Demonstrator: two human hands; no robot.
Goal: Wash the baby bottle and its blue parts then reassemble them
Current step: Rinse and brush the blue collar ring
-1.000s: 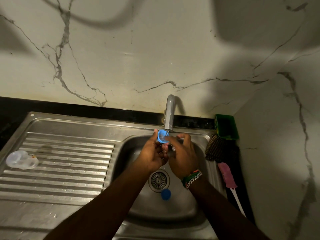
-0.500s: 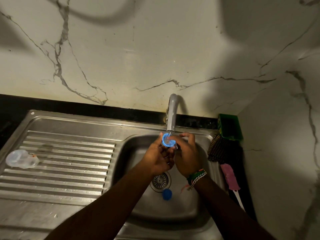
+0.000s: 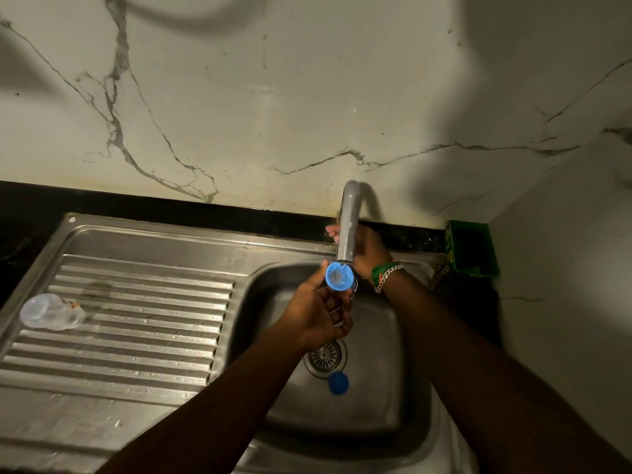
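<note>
Right hand (image 3: 362, 249) has left the blue ring (image 3: 338, 276) and reached up behind the tap (image 3: 349, 227), grip hidden, can't tell. Left hand (image 3: 321, 311) pinches the ring under the spout at frame center. Looks like rinsing's nearly over: another blue part (image 3: 338, 383) sits by the drain, clear bottle (image 3: 51, 311) on the steel drainboard (image 3: 136, 302) at left, nothing reassembled. Marble walls, dim corner.

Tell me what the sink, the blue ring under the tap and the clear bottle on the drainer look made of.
Sink: likely stainless steel with a brushed, dull sheen, pressed ridges and grey reflections. Blue ring, held by the left hand: apparently moulded plastic, smooth and evenly coloured. Clear bottle: translucent, probably plastic; glass can't be ruled out.
</note>
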